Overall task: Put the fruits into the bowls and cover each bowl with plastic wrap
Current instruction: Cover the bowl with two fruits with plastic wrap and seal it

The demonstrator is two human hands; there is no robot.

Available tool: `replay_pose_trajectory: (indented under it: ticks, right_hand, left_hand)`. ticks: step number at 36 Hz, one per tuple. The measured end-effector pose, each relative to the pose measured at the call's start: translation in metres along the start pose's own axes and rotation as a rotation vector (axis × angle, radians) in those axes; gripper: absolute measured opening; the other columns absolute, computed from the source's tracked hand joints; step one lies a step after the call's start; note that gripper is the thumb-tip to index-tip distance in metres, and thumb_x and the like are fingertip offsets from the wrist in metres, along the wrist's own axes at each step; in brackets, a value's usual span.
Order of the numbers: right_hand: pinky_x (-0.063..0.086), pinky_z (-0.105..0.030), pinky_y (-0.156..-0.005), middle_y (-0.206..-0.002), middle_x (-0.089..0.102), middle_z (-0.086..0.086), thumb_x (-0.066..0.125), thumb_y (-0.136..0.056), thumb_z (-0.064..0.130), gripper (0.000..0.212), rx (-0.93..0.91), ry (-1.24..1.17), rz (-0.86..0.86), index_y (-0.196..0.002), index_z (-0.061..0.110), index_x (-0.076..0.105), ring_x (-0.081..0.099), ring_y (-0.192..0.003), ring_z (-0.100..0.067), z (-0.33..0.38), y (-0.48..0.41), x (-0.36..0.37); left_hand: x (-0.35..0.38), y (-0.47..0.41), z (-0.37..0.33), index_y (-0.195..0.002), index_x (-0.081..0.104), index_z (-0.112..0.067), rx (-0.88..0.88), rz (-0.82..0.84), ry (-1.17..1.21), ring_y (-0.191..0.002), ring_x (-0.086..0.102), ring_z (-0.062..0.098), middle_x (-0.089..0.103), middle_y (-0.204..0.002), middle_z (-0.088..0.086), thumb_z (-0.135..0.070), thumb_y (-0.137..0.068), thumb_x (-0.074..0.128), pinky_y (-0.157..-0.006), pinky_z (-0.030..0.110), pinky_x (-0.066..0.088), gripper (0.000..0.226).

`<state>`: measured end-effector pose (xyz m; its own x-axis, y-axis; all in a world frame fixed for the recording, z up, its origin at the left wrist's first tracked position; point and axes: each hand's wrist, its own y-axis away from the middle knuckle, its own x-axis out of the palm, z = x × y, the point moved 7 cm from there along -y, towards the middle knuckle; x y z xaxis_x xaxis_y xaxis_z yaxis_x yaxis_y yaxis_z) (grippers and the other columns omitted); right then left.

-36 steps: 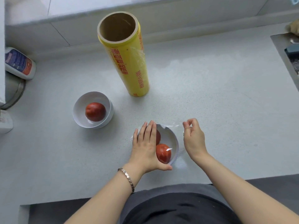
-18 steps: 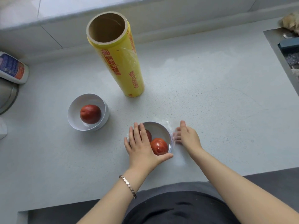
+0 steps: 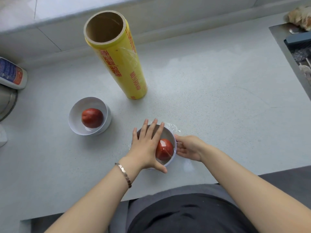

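Presses left hand [image 3: 146,147], fingers straight and spread, flat on clear plastic wrap [image 3: 173,127] over small white bowl [image 3: 170,163] holding round red fruit [image 3: 164,149], close to front edge of pale grey counter [image 3: 218,115]. Grips bowl's right wall with right hand [image 3: 188,147], thumb and fingers curled round it over the film; crumpled slack bunched at far-right rim, just beyond right thumb, so probably right hand's to tuck.

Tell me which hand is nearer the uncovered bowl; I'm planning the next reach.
Left. The left hand lies flat atop the wrapped bowl, right of the uncovered bowl; the right hand sits farther right, against the wrapped bowl's other side.
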<state>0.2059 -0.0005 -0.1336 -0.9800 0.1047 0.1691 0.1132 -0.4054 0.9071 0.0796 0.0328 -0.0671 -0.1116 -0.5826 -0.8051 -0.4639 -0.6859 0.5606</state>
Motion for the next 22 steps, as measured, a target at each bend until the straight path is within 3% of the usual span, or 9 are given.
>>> replay_pose_trajectory:
  ticks: [3,7,9,12,13,15,18,22]
  right_hand:
    - [0.048,-0.033,-0.088,-0.072,0.050,-0.005,0.042,-0.097,0.021,0.025,-0.136,-0.057,-0.095,-0.076,0.011,0.049,0.050,-0.070,-0.016,0.009,0.001,-0.004]
    - [0.044,-0.028,-0.065,-0.068,0.043,-0.004,0.032,-0.099,0.018,0.025,-0.347,-0.041,-0.260,-0.076,0.012,0.039,0.042,-0.059,-0.015,0.024,0.013,-0.006]
    - [0.042,-0.031,-0.058,-0.068,0.042,-0.005,0.032,-0.099,0.021,0.022,-0.404,-0.007,-0.338,-0.078,0.015,0.036,0.041,-0.056,-0.016,0.029,0.017,-0.004]
    - [0.048,-0.044,-0.067,-0.069,0.045,-0.006,0.032,-0.098,0.028,0.024,-0.581,0.186,-0.478,-0.075,0.021,0.034,0.046,-0.064,-0.023,0.043,0.028,-0.001]
    - [0.047,-0.039,-0.067,-0.067,0.045,-0.004,0.032,-0.098,0.028,0.023,-0.642,0.219,-0.508,-0.077,0.019,0.035,0.046,-0.064,-0.023,0.048,0.033,0.000]
    - [0.037,-0.019,-0.057,-0.063,0.041,0.000,0.033,-0.099,0.025,0.022,-0.746,0.253,-0.559,-0.082,0.013,0.037,0.041,-0.059,-0.016,0.055,0.044,0.000]
    - [0.030,-0.016,-0.049,-0.059,0.036,0.002,0.034,-0.099,0.022,0.020,-0.831,0.301,-0.587,-0.084,0.009,0.037,0.032,-0.053,-0.011,0.060,0.054,-0.004]
    - [0.029,-0.018,-0.047,-0.058,0.035,0.001,0.033,-0.099,0.021,0.020,-0.778,0.348,-0.594,-0.085,0.008,0.036,0.031,-0.052,-0.013,0.056,0.045,-0.017]
  left_hand:
    - [0.002,-0.001,0.003,-0.144,-0.022,-0.024,-0.022,-0.012,0.013,-0.140,-0.027,0.026,-0.022,-0.154,-0.002,-0.070,-0.050,0.074,-0.112,0.055,-0.006,0.142]
    - [0.003,0.000,0.004,-0.144,-0.023,-0.023,-0.080,-0.022,0.067,-0.139,-0.027,0.026,-0.022,-0.154,-0.002,-0.069,-0.052,0.072,-0.112,0.058,-0.006,0.141]
    - [0.005,0.000,0.003,-0.144,-0.024,-0.023,-0.101,-0.023,0.081,-0.139,-0.027,0.025,-0.021,-0.154,-0.003,-0.069,-0.052,0.072,-0.111,0.060,-0.006,0.141]
    - [0.006,0.000,0.005,-0.143,-0.024,-0.023,-0.142,-0.024,0.104,-0.139,-0.026,0.025,-0.020,-0.153,-0.004,-0.070,-0.051,0.072,-0.110,0.062,-0.005,0.141]
    - [0.007,0.000,0.005,-0.143,-0.025,-0.023,-0.150,-0.023,0.109,-0.140,-0.026,0.025,-0.020,-0.153,-0.004,-0.070,-0.050,0.072,-0.110,0.063,-0.004,0.142]
    - [0.007,0.000,0.006,-0.143,-0.025,-0.025,-0.160,-0.017,0.122,-0.140,-0.025,0.026,-0.020,-0.153,-0.006,-0.070,-0.050,0.072,-0.109,0.065,-0.003,0.142]
    - [0.007,0.000,0.007,-0.142,-0.026,-0.026,-0.165,-0.008,0.138,-0.140,-0.024,0.028,-0.019,-0.152,-0.007,-0.069,-0.050,0.073,-0.108,0.067,-0.001,0.142]
    - [0.007,-0.001,0.005,-0.142,-0.026,-0.025,-0.160,-0.002,0.136,-0.140,-0.024,0.027,-0.020,-0.152,-0.007,-0.070,-0.050,0.073,-0.108,0.068,-0.002,0.142]
